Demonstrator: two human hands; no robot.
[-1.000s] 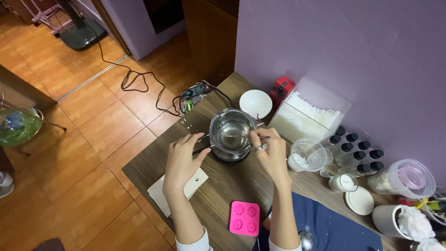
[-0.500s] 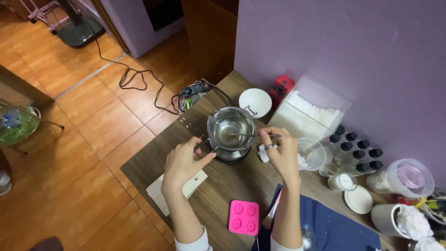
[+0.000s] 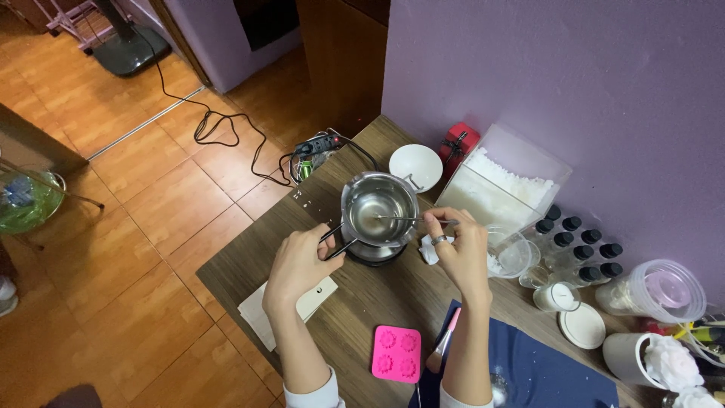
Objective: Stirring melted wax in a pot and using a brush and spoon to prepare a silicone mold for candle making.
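Left hand (image 3: 298, 266) grips the steel pot's (image 3: 379, 211) handle — right hand (image 3: 459, 249) pinches a thin metal stirrer (image 3: 404, 219) in it.

At five o'clock, our blue cloth (image 3: 544, 370) runs off the bottom edge. At three o'clock, the white flower (image 3: 676, 363) is cut off too.
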